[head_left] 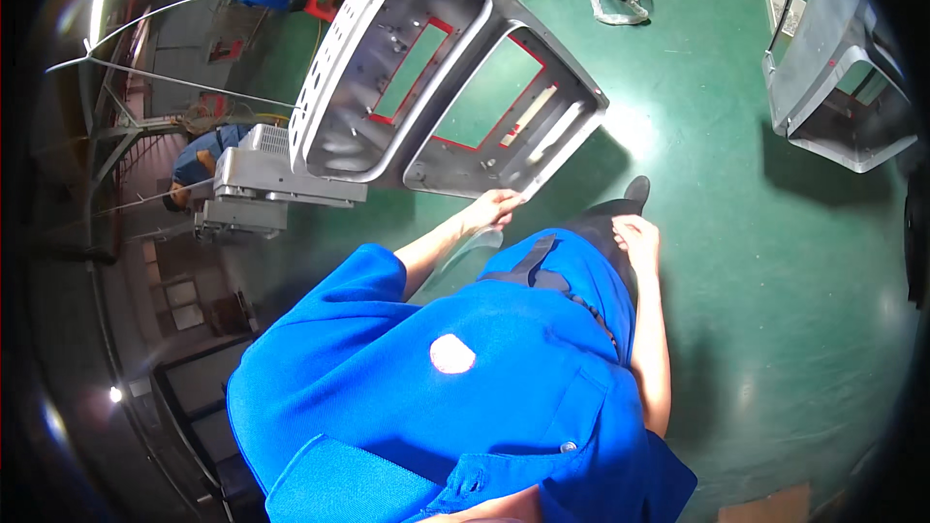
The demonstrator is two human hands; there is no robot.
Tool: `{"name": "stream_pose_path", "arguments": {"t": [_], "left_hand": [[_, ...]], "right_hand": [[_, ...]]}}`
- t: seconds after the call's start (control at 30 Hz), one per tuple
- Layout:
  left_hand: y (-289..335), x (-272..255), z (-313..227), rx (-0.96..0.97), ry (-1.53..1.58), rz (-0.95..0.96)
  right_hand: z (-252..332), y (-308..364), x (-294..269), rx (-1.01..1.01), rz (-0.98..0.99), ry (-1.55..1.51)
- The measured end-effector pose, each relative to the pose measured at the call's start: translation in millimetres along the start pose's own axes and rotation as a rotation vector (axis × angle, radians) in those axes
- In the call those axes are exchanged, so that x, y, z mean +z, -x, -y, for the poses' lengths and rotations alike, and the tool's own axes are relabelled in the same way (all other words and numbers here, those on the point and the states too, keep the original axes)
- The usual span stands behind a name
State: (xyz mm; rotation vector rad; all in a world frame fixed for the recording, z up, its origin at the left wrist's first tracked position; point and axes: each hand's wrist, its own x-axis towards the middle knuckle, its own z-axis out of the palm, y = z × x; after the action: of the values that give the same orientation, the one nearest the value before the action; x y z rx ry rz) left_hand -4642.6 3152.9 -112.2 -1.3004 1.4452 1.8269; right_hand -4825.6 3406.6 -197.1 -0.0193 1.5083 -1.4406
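left hand (492,212) touching grey two-opening metal housing (446,87) just ahead; fingers curled, firm grip cannot be confirmed. right hand (635,233) apart, half-closed, contents unclear. steady, light contact advisable; edges possibly sharp.

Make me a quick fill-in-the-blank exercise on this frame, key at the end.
1. Unlike the right hand, the ____ hand is at the edge of the large grey housing.
2. In the picture, the second grey housing is to the ____ of the large one.
3. The floor is coloured ____.
4. The person's shirt is coloured ____.

Missing words: left; right; green; blue.
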Motion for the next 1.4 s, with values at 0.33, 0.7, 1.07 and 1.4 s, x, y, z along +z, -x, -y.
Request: {"name": "stream_pose_path", "arguments": {"t": [0.33, 0.7, 1.07, 1.4], "left_hand": [[-22, 175, -182, 0.424, 0.21, 0.338], [-3, 184, -133, 0.453, 0.716, 0.021], [26, -4, -111, 0.747, 0.913, 0.067], [21, -23, -97, 0.717, 0.879, 0.137]], "right_hand": [[205, 19, -16, -0.846, -0.063, 0.634], [199, 27, -30, -0.476, 0.248, 0.084], [159, -56, 54, -0.428, 0.219, -0.128], [121, -114, 129, -0.638, -0.125, -0.31]]}}
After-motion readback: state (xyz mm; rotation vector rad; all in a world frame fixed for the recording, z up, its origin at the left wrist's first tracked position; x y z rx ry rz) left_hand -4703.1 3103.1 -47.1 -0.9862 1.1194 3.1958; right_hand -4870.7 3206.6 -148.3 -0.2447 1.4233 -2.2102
